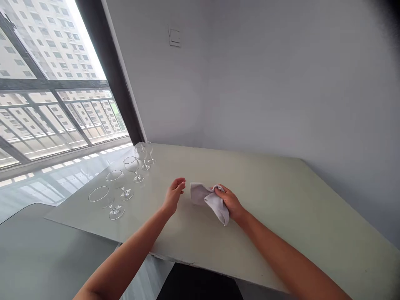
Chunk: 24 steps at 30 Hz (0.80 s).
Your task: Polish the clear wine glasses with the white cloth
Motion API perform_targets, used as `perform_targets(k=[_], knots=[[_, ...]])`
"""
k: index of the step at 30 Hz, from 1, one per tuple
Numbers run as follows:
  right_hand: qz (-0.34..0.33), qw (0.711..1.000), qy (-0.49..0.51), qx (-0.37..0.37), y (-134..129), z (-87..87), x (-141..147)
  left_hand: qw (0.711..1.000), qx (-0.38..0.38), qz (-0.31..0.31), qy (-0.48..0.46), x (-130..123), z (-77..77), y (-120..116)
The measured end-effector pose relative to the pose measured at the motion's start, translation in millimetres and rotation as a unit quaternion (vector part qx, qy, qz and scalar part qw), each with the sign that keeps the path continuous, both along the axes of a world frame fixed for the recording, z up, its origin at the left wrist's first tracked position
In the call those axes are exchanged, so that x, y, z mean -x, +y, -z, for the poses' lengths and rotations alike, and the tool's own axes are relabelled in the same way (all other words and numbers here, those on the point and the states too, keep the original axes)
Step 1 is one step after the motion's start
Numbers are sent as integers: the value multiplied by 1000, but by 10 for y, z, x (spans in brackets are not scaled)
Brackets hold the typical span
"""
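Note:
A light grey-white cloth [215, 203] hangs bunched from my right hand [229, 201], its loose part spreading to the left above the table. My right thumb presses on the cloth. Just left of the cloth, my left hand [175, 193] is raised over the table with its fingers curved and slightly apart, touching neither cloth nor glass. Several clear stemmed glasses stand upright in a row along the table's left side, from the nearest glass [116, 211] back to the farthest glass [151, 160].
The pale glossy table [265, 187] reaches back to grey walls. Its near edge runs just in front of my dark-clothed lap. A grey surface [37, 250] adjoins at the lower left, and a large window [56, 83] is on the left.

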State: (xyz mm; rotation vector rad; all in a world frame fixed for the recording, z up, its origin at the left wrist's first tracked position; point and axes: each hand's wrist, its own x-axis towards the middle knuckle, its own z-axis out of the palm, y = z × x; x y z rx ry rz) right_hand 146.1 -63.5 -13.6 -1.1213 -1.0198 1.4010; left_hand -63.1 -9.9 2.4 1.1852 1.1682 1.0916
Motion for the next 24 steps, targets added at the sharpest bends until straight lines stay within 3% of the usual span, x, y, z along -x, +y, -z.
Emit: perform_targets(k=[2, 4, 6, 11, 19, 22, 24], knots=[[44, 990, 122, 61, -6, -50, -55, 994, -11, 104, -29, -139, -43, -37], [49, 978, 181, 92, -6, -67, -117, 979, -11, 194, -53, -278, -80, -70], [25, 975, 196, 101, -15, -59, -175, 974, 5, 221, -50, -397, -101, -68], [-12, 981, 187, 46, -45, -42, -325, 987, 14, 157, -44, -506, -119, 82], [-50, 977, 196, 72, -108, -87, -277, 970, 32, 241, -11, -553, -65, 63], [-8, 982, 170, 78, -122, -87, -244, 979, -96, 139, 115, -564, -79, 5], [23, 983, 167, 77, -138, -99, -231, 946, -244, 42, 209, -572, -120, -62]])
